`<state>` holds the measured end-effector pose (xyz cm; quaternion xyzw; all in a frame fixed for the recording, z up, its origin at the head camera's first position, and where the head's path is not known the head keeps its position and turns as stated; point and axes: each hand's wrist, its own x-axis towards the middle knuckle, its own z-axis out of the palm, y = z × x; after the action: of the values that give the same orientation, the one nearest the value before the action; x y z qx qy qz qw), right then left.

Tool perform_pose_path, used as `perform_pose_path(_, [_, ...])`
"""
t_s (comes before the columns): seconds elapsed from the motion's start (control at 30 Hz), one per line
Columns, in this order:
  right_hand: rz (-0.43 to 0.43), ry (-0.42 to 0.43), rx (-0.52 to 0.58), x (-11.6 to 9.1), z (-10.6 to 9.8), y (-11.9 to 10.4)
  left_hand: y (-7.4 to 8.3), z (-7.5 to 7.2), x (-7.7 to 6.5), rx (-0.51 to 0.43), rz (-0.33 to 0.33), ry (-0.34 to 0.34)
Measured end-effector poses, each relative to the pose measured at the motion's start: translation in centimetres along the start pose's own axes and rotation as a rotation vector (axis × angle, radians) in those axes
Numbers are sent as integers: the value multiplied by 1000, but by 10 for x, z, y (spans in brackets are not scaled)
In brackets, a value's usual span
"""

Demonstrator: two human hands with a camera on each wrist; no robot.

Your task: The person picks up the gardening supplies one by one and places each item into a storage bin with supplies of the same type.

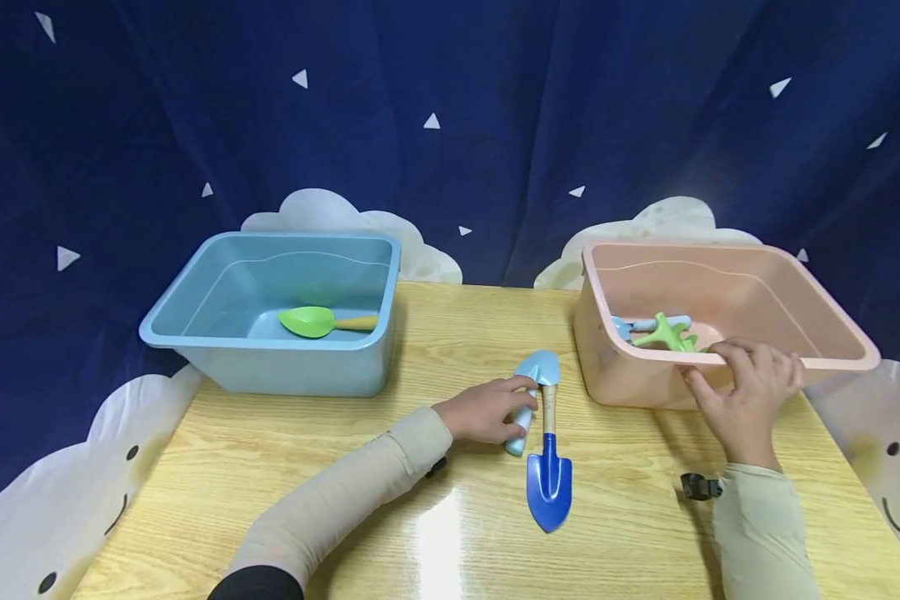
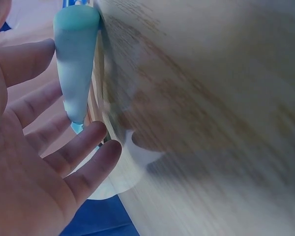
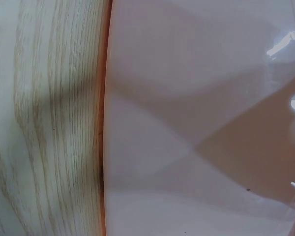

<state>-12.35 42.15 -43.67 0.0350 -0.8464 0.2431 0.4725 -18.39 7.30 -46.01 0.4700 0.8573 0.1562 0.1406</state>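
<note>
A light blue toy trowel lies on the table beside a dark blue trowel with a wooden handle. My left hand is at the light blue trowel's handle, fingers spread and only slightly bent. In the left wrist view, the thumb tip is right at that handle and the fingers reach alongside it. Over at the right, my right hand holds the front rim of the pink bin, fingers over the edge and thumb outside. The right wrist view shows just the bin's wall and wood.
A blue bin at the back left contains a green trowel with a yellow handle. Inside the pink bin lie a green toy rake and a light blue tool. A dark blue curtain hangs behind the wooden table.
</note>
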Motion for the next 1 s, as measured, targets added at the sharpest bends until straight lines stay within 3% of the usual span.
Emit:
perform_pose_path(0.37, [-13, -9, 12, 1, 7, -2, -2, -1, -6, -6, -24, 1])
perform_pose_path(0.57, [-11, -42, 33, 2, 7, -4, 4, -13, -20, -46, -65, 39])
perform_pose_path(0.73, [2, -59, 66, 4, -1, -6, 14, -34, -45, -99, -65, 182])
perform_pose_path(0.87, [9, -58, 74, 6, -11, -9, 22, -57, -67, -137, -66, 393])
perform_pose_path(1.0, [-22, -34, 86, 8, -16, -18, 24, -78, -88, -92, -39, 615])
